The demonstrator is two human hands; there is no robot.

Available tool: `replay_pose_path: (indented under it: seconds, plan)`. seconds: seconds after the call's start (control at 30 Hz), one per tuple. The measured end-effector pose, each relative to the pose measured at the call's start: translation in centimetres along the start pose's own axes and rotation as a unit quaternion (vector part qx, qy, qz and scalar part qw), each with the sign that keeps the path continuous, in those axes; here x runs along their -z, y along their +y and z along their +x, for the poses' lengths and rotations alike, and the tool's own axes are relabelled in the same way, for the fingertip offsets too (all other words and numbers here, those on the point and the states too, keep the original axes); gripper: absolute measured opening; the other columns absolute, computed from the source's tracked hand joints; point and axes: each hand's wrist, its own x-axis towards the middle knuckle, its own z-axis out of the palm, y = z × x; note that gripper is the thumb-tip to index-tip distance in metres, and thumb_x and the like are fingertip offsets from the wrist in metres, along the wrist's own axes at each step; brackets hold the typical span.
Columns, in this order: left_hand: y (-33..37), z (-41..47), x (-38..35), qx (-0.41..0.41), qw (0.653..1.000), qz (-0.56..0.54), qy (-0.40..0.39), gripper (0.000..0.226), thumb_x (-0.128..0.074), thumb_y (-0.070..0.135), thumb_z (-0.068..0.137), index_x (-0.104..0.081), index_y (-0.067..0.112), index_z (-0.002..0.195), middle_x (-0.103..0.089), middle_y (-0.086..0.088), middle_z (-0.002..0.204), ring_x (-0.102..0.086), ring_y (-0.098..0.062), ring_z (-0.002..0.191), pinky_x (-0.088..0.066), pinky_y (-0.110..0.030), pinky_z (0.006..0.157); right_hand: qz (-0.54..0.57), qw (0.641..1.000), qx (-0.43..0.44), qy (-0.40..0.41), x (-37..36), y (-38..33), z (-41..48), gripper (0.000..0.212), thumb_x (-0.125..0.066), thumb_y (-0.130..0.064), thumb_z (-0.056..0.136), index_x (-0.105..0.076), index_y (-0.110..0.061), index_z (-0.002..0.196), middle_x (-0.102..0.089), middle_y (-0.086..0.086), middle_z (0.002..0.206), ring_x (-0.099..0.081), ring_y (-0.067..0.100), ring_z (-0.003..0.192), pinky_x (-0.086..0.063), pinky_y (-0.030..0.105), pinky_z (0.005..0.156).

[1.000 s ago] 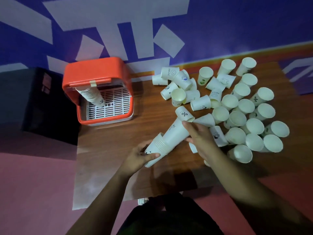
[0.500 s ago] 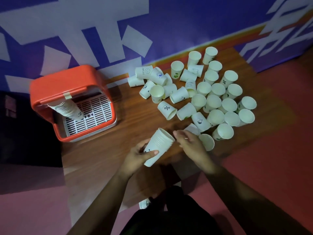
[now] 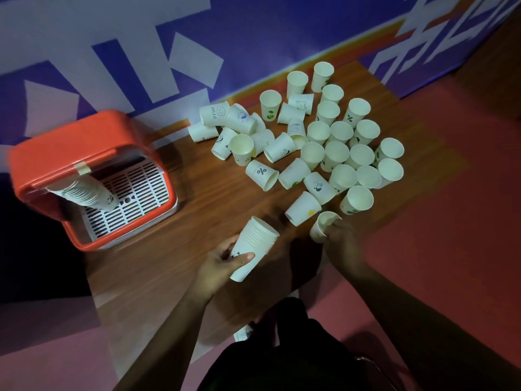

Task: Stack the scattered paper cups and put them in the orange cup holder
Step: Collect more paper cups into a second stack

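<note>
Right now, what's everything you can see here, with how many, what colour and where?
Loose paper cups: a few dozen, too crowded to count exactly, white with small prints, some upright and some on their sides, on the far right part of the table.
Hand-held stack of cups: one, white, near the table's front edge.
Single cup: one, white, at the near edge of the pile.
Orange cup holder: one, orange with a white slotted tray, on the table's left end.
Stored stack: one, white, leaning inside the holder.
Table: one, brown wood.
Wall: blue with white shapes, behind the table.
Left hand: gripping the hand-held stack.
Right hand: gripping the single cup.
</note>
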Motion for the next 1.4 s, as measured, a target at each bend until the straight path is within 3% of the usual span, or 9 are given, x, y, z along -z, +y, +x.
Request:
replay_pose_path:
  seconds: [0.13,0.37,0.53,0.63,0.73,0.83,1.0,1.17,1.4]
  plan:
    - [-0.2,0.3,-0.3,-0.004,1.000,0.027,-0.008,0.044,-0.078,0.021,0.088,-0.063,0.033,0.128,-0.071,0.019,0.112,-0.067,0.013,0.094,-0.050,-0.006,0.074,0.115,0.991,0.004,0.073,2.8,-1.8,-1.3,0.023,-0.066,-0.019,0.076,-0.064,0.000,0.063,-0.063,0.018,0.073,-0.061,0.034,0.070,-0.044,0.030,0.067]
    - [1.0,1.1,-1.3,-0.025,0.997,0.050,-0.056,0.072,-0.086,0.053,0.063,-0.066,0.034,0.130,-0.074,0.012,0.122,-0.069,-0.008,0.113,-0.052,-0.033,0.101,0.373,0.925,-0.062,0.023,5.8,-3.0,-1.3,0.038,-0.075,-0.040,0.067,-0.060,-0.005,0.062,-0.063,0.010,0.112,-0.063,0.022,0.100,-0.047,0.027,0.074]
    - [2.0,1.2,-2.1,-0.049,0.994,0.061,-0.080,0.064,-0.087,0.050,0.060,-0.067,0.044,0.120,-0.074,0.010,0.121,-0.069,-0.007,0.113,-0.052,-0.033,0.103,0.437,0.898,-0.021,-0.037,7.4,-4.6,-2.4,0.035,-0.077,-0.008,0.081,-0.057,-0.023,0.056,-0.061,0.012,0.084,-0.056,0.014,0.083,-0.041,0.030,0.074]
    - [2.2,0.9,-2.4,-0.057,0.990,0.067,-0.106,0.067,-0.088,0.047,0.060,-0.068,0.038,0.123,-0.073,0.005,0.123,-0.068,-0.011,0.116,-0.051,-0.037,0.107,0.438,0.894,-0.018,-0.089,7.3,-5.5,-2.9,0.015,-0.081,-0.018,0.080,-0.071,-0.024,0.090,-0.069,-0.008,0.098,-0.063,0.004,0.094,-0.049,0.026,0.081]
    - [2.0,0.8,-3.0,-0.052,0.991,0.065,-0.104,0.066,-0.088,0.047,0.061,-0.067,0.038,0.124,-0.074,0.004,0.122,-0.069,-0.012,0.114,-0.052,-0.036,0.105,0.443,0.885,-0.031,-0.142,6.6,-6.7,-3.2,0.058,-0.082,-0.026,0.080,-0.055,-0.021,0.131,-0.063,-0.007,0.126,-0.057,0.005,0.118,-0.047,0.026,0.098]
    - [1.7,1.0,-3.5,-0.047,0.993,0.051,-0.093,0.066,-0.088,0.043,0.066,-0.067,0.033,0.128,-0.074,0.003,0.122,-0.070,-0.014,0.113,-0.053,-0.040,0.105,0.463,0.871,-0.052,-0.158,6.4,-7.1,-3.0,0.062,-0.076,-0.033,0.085,-0.048,-0.018,0.139,-0.057,-0.008,0.129,-0.052,0.006,0.121,-0.041,0.020,0.096]
    - [2.6,2.1,-4.8,-0.037,0.997,0.023,-0.071,0.057,-0.087,0.033,0.077,-0.066,0.032,0.130,-0.075,0.007,0.122,-0.071,-0.014,0.113,-0.054,-0.040,0.102,0.416,0.905,-0.079,-0.052,6.5,-3.4,-0.3,0.032,-0.068,-0.036,0.091,-0.066,-0.011,0.112,-0.066,-0.002,0.101,-0.062,0.013,0.093,-0.047,0.031,0.082]
    - [3.8,3.8,-6.3,-0.030,0.998,0.018,-0.051,0.053,-0.085,0.046,0.075,-0.067,0.043,0.124,-0.075,0.006,0.119,-0.072,-0.011,0.107,-0.057,-0.035,0.096,0.195,0.970,-0.133,0.060,5.3,3.5,4.3,0.032,-0.073,-0.022,0.084,-0.064,-0.007,0.111,-0.061,0.016,0.117,-0.059,0.023,0.094,-0.041,0.025,0.078]
    - [4.5,5.5,-7.8,-0.023,0.998,0.028,-0.043,0.070,-0.077,0.058,0.072,-0.060,0.038,0.136,-0.073,0.014,0.122,-0.070,-0.006,0.110,-0.056,-0.032,0.094,0.003,0.990,-0.117,0.078,3.4,8.3,6.6,0.033,-0.076,-0.010,0.072,-0.075,-0.011,0.105,-0.053,0.022,0.114,-0.051,0.042,0.108,-0.046,0.041,0.091]
